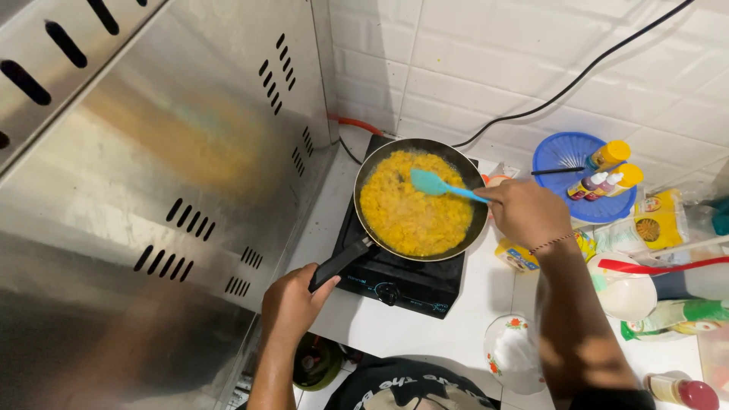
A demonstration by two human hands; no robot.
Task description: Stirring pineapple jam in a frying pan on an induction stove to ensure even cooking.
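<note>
A dark frying pan (471, 171) full of yellow food (414, 209) sits on a black single-burner stove (402, 281). My left hand (292, 304) grips the pan's black handle (339, 263) at the stove's front left. My right hand (524, 212), at the pan's right rim, holds a teal spatula (437, 184) whose blade rests on the food near the middle of the pan.
A large steel panel (152, 175) with slots stands close on the left. To the right on the white counter (395, 326) are a blue basket (562, 152) with small bottles, yellow packets (661, 220), a white bowl (516, 353) and a white jug (630, 292). A black cable (577, 80) crosses the tiled wall.
</note>
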